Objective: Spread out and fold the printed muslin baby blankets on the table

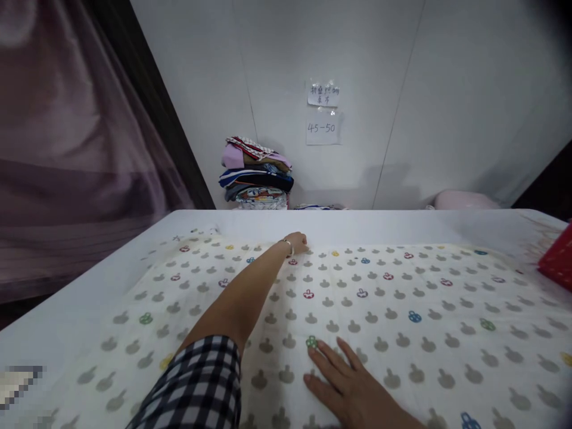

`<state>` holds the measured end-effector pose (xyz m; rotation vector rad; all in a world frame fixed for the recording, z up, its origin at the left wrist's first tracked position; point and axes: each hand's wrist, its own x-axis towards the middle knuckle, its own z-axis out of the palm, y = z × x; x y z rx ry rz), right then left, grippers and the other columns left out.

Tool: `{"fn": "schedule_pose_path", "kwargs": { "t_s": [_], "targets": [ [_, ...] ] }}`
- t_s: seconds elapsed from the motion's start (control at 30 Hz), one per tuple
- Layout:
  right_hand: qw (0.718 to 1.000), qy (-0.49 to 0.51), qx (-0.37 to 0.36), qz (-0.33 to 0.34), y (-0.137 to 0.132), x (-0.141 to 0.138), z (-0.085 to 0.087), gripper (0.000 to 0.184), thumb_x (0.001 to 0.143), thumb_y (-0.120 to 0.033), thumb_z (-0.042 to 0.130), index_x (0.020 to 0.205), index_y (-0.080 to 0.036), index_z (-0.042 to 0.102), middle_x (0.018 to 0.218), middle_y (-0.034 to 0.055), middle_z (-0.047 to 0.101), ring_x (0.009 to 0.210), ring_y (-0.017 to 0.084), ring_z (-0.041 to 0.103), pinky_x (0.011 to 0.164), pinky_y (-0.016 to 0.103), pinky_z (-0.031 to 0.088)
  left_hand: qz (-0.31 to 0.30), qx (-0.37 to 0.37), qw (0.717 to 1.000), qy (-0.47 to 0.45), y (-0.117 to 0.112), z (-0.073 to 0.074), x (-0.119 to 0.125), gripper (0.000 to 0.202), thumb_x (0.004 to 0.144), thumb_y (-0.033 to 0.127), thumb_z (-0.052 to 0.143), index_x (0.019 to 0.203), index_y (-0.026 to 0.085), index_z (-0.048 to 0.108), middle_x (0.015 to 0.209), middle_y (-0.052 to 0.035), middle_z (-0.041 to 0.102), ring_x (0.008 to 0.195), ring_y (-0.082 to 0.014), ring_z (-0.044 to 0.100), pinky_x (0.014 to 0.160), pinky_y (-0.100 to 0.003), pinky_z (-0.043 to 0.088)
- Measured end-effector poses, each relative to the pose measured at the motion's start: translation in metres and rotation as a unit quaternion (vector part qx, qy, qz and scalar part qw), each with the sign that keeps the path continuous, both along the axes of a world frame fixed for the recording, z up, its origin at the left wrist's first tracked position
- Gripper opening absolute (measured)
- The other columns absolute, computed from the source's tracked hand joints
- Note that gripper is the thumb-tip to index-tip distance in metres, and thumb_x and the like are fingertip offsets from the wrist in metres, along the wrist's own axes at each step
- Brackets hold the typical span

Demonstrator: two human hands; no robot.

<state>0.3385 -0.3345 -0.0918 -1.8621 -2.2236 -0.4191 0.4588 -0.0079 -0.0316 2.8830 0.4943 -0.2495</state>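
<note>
A white cloth (339, 310) printed with grey and coloured mushroom shapes lies spread over the table. My left hand (297, 241), with a bracelet at the wrist, reaches out to the cloth's far edge; its fingers are closed there on the fabric, though the fingertips are hard to see. Nearer to me, my right hand (351, 384) rests palm down on the cloth, fingers spread. A black-and-white checked sleeve (196, 381) covers part of my left arm.
The white table (250, 223) borders the cloth. Folded fabrics (257, 173) are stacked behind its far edge, near a wall with two paper notes (324, 128). A pink curtain (80, 149) hangs at left; a red item (558, 259) sits at the right edge.
</note>
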Motion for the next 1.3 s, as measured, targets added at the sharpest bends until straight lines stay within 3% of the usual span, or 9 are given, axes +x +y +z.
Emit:
{"fn": "schedule_pose_path", "kwargs": {
  "t_s": [0.17, 0.43, 0.73, 0.93, 1.13, 1.3],
  "targets": [
    [0.999, -0.027, 0.036, -0.004, 0.001, 0.0, 0.002, 0.054, 0.092, -0.055, 0.038, 0.133, -0.02, 0.042, 0.14, 0.0105, 0.042, 0.134, 0.027, 0.027, 0.111, 0.049, 0.016, 0.002, -0.028, 0.999, -0.019, 0.001, -0.003, 0.0, 0.033, 0.071, 0.037, 0.067, 0.101, 0.024, 0.064, 0.105, -0.0003, 0.066, 0.091, -0.0161, 0.061, 0.075, -0.023, 0.047],
    [0.999, -0.032, 0.031, -0.006, 0.002, 0.0, 0.004, 0.059, 0.091, -0.06, 0.034, 0.134, -0.021, 0.041, 0.14, 0.0099, 0.043, 0.134, 0.026, 0.029, 0.11, 0.047, 0.017, 0.024, -0.03, 0.995, -0.088, 0.001, -0.017, -0.003, 0.022, 0.083, 0.033, 0.052, 0.097, 0.023, 0.066, 0.105, -0.0021, 0.067, 0.096, -0.0183, 0.059, 0.081, -0.025, 0.045],
    [0.999, -0.005, 0.037, -0.006, 0.001, 0.001, -0.007, 0.068, 0.086, -0.067, 0.035, 0.136, -0.021, 0.039, 0.146, 0.0106, 0.033, 0.135, 0.027, 0.025, 0.111, 0.049, 0.016, 0.044, -0.044, 0.994, -0.094, -0.001, -0.015, -0.006, 0.025, 0.08, 0.038, 0.057, 0.099, 0.024, 0.067, 0.111, -0.0017, 0.066, 0.101, -0.0186, 0.059, 0.085, -0.025, 0.044],
    [0.992, -0.047, 0.118, -0.005, 0.006, 0.001, -0.017, 0.069, 0.083, -0.071, 0.035, 0.134, -0.025, 0.043, 0.14, 0.0074, 0.043, 0.132, 0.024, 0.032, 0.112, 0.046, 0.019, 0.063, -0.049, 0.996, -0.05, 0.031, -0.004, -0.03, 0.027, 0.078, 0.042, 0.062, 0.099, 0.027, 0.068, 0.103, 0.003, 0.069, 0.094, -0.0151, 0.062, 0.079, -0.022, 0.047],
    [0.989, -0.061, 0.133, -0.027, 0.008, -0.002, -0.022, 0.073, 0.079, -0.072, 0.042, 0.137, -0.029, 0.041, 0.137, 0.0046, 0.046, 0.131, 0.023, 0.035, 0.091, 0.041, 0.049, 0.085, -0.017, 0.996, -0.018, 0.073, 0.007, -0.074, 0.03, 0.087, 0.039, 0.054, 0.107, 0.017, 0.061, 0.113, -0.0068, 0.061, 0.103, -0.0198, 0.057, 0.092, -0.042, 0.044],
    [0.99, -0.071, 0.115, -0.032, 0.006, -0.003, -0.019, 0.075, 0.078, -0.073, 0.043, 0.139, -0.03, 0.038, 0.139, 0.0037, 0.043, 0.131, 0.024, 0.034, 0.085, 0.041, 0.052, 0.115, 0.036, 0.993, -0.022, 0.092, 0.002, -0.087, 0.029, 0.088, 0.037, 0.052, 0.108, 0.016, 0.059, 0.116, -0.0078, 0.058, 0.107, -0.0211, 0.054, 0.095, -0.046, 0.042]
  ]
}}
